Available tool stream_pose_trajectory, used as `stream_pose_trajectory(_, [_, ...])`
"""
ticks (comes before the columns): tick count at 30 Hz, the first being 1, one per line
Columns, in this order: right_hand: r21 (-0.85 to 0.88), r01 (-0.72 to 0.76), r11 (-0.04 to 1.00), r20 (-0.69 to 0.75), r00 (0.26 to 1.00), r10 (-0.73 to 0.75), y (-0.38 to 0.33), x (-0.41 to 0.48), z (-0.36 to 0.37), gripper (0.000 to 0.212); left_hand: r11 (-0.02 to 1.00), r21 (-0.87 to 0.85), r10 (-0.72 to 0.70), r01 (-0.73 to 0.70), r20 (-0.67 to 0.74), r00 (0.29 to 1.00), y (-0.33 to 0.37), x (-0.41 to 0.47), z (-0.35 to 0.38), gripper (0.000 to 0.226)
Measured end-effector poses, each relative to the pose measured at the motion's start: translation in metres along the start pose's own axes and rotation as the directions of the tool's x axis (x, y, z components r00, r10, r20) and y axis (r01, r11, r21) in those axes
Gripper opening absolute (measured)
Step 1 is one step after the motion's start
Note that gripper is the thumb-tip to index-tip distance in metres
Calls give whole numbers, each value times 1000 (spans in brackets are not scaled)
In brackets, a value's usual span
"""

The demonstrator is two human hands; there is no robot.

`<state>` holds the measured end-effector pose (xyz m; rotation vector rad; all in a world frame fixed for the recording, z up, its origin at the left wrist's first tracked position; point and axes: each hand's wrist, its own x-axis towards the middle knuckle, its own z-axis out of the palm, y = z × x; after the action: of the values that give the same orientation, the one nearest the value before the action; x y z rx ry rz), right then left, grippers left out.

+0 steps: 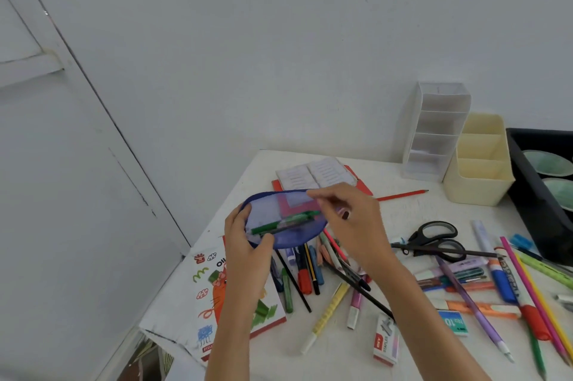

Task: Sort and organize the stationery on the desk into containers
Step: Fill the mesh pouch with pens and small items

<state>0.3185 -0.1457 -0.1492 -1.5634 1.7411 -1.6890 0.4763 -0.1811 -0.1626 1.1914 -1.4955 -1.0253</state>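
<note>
Holding pouch (288, 241) above pen pile (305, 275); scissors (434, 238) nearby.

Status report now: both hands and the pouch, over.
Left hand grips blue mesh pouch. Right hand pinches its top edge. Green pen inside. Loose pens heaped beneath.

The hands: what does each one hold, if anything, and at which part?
Both hold the pouch: the left hand grips its left end, and the right hand pinches its top edge. A green pen shows through it.
</note>
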Motion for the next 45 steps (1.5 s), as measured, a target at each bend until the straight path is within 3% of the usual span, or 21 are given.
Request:
stream_pose_trajectory(4, [68,-181,981,-176,966,190,4,2,-13,25,999,-13,-32,31,-94,995,3,0,-17,56])
stream_pose_trajectory(8, [-157,-349,924,-53,937,345,24,-8,-8,17,1000,-14,-15,13,-119,993,1,-2,-28,55])
stream_pose_trajectory(13, [-461,-354,814,96,892,442,39,-25,15,13,999,-2,32,-32,-95,995,-4,-10,-30,60])
stream_pose_trajectory(18, [-643,-301,704,83,887,455,47,-37,28,12,998,-40,42,-46,-104,994,-4,-15,-35,61])
stream_pose_trajectory(23, [-564,-390,728,65,857,511,36,-37,24,11,999,-41,14,-21,-171,985,-9,-19,-43,59])
stream_pose_trajectory(30, [-165,-554,816,-90,833,547,10,-29,-6,15,999,-43,-34,25,-219,975,-16,-22,-52,58])
stream_pose_trajectory(36, [359,-332,872,-35,929,368,-31,-21,-14,21,997,-69,-32,22,-150,988,-11,-25,-45,56])
stream_pose_trajectory(39, [407,-199,892,-33,972,232,-42,-22,-3,23,998,-64,-28,22,-104,994,-10,-27,-39,57])
stream_pose_trajectory(41, [255,-97,962,-31,994,108,-40,-26,10,25,998,-67,-25,20,-82,996,-8,-28,-34,58])
stream_pose_trajectory(42, [95,-21,995,-18,1000,23,-34,-29,18,27,998,-68,-22,17,-69,997,-7,-28,-32,58])
stream_pose_trajectory(44, [-299,149,942,35,989,-146,-16,-35,32,29,998,-62,-20,17,-52,998,-6,-28,-29,59])
stream_pose_trajectory(45, [-404,168,899,59,986,-157,-8,-39,37,29,998,-58,-18,16,-46,999,-5,-28,-29,59])
